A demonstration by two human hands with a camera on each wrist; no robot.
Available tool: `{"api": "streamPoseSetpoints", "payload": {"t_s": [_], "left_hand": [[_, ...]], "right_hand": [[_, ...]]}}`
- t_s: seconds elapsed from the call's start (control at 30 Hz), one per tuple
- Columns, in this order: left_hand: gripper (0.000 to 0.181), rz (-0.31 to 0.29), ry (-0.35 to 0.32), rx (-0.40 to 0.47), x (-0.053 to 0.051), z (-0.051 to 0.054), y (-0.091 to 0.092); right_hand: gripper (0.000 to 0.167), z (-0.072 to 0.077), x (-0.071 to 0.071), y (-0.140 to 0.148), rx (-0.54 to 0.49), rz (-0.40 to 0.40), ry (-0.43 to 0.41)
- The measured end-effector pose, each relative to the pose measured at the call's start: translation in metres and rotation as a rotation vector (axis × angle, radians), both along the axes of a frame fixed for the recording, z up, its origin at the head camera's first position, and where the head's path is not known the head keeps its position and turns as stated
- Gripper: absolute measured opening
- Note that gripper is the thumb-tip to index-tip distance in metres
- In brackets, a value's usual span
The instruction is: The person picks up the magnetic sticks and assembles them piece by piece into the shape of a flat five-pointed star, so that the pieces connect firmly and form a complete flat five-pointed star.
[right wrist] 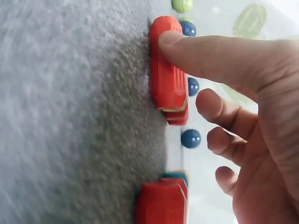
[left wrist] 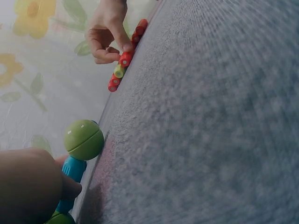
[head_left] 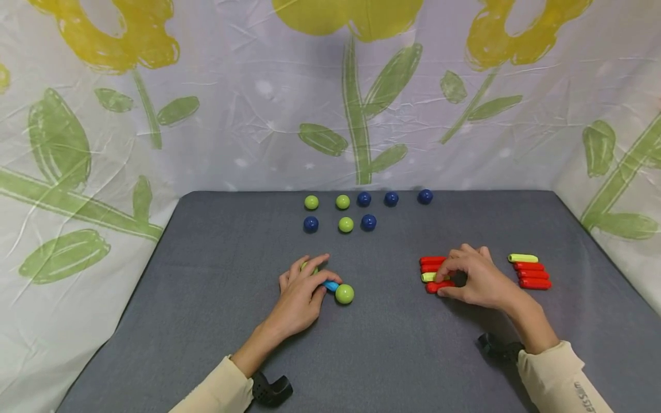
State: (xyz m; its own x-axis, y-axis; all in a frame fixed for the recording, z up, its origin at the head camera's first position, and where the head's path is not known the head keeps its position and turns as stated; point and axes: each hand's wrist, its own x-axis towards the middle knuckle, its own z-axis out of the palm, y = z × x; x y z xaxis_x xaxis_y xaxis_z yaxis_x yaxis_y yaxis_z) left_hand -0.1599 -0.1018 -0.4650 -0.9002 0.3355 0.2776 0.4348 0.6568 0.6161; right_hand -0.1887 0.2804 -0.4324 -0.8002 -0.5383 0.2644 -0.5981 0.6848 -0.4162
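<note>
My left hand (head_left: 299,298) pinches a light-blue rod (head_left: 331,285) between thumb and fingers, low over the grey table. A green ball (head_left: 344,294) sits at the rod's near end. Part of another green ball (head_left: 306,267) shows at the other end, mostly behind the fingers. On the right, my right hand (head_left: 477,281) pinches a red ridged rod (right wrist: 167,70), its thumb on the side facing the right wrist camera. That rod lies at the near end of a row with a lime rod (head_left: 428,277) and other red rods (head_left: 432,260).
Blue balls (head_left: 369,222) and green balls (head_left: 346,224) stand loosely in two rows near the table's back edge. Right of my right hand lie a lime rod (head_left: 523,258) and several red rods (head_left: 535,283) side by side. A flower-printed cloth (head_left: 232,115) rises behind the table.
</note>
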Motion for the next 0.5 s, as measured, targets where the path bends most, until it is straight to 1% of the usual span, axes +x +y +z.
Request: {"api": "streamPoseSetpoints", "payload": {"t_s": [0.2,0.37,0.5], "left_hand": [[0.032,-0.004,0.005,-0.004,0.0,0.001,0.0],[0.032,-0.005,0.001,-0.002,0.0,0.001,0.0],[0.032,0.0,-0.001,-0.001,0.001,0.001,0.0]], "right_hand": [[0.03,-0.006,0.0,-0.014,-0.073,0.043,0.014],[0.028,-0.011,0.004,-0.033,-0.101,0.077,0.049],[0.028,-0.013,0.007,-0.047,-0.119,0.122,0.037]]}}
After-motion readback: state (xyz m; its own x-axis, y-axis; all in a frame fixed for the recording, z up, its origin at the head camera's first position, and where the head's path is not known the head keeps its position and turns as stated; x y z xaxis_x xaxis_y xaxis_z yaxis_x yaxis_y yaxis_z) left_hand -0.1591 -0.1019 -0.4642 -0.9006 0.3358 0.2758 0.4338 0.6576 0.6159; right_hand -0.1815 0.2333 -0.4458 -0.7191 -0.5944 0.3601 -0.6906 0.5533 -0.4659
